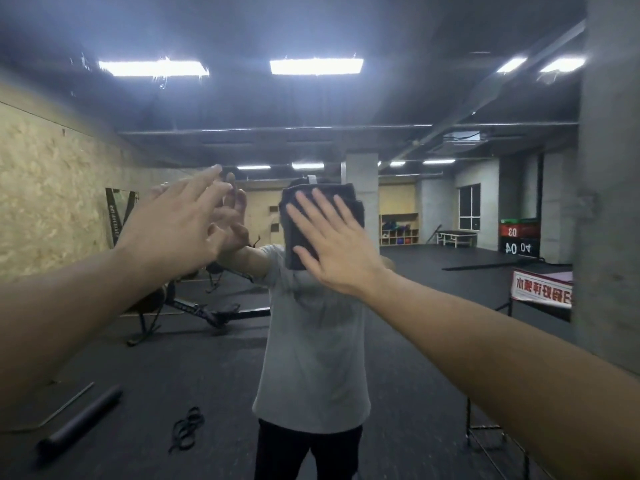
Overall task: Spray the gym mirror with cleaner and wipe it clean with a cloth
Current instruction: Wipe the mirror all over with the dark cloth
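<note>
Two bare hands are raised to the large wall-mounted gym mirror (433,306), which fills nearly the whole view. The right hand (332,244), fingers straight and fanned, presses a folded dark grey cloth (301,216) flat on the glass at about head height, likely so the whole pad drags evenly as it wipes. The left hand (180,223), fingers straight and loosely spread, holds nothing and meets its own reflection, seemingly bracing on the glass; actual contact is hard to tell. No spray bottle shows, so I judge spraying finished and wiping under way.
</note>
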Available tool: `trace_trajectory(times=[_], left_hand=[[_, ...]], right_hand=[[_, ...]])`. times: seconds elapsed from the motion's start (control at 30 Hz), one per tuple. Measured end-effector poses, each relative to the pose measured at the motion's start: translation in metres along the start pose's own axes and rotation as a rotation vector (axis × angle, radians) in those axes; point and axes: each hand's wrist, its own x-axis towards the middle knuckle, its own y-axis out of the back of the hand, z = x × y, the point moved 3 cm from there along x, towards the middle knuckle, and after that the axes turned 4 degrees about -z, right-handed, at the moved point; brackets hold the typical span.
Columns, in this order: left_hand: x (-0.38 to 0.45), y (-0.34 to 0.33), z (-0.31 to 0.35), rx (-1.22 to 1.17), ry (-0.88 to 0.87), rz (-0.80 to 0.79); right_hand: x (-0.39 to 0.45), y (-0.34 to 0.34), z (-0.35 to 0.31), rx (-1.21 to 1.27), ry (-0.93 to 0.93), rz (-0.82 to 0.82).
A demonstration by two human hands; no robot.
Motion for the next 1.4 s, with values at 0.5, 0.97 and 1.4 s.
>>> trace_trajectory(times=[0.5, 0.97, 1.4], left_hand=[[0.037, -0.022, -0.082, 0.027, -0.1, 0.121], [0.044, -0.019, -0.092, 0.018, -0.154, 0.123], [0.042, -0.009, -0.095, -0.058, -0.177, 0.088]], right_hand=[[0.075, 0.027, -0.016, 0.123, -0.693, 0.212], [0.098, 0.032, -0.027, -0.15, -0.054, 0.068], [0.146, 0.065, -0.012, 0.093, -0.722, 0.197]])
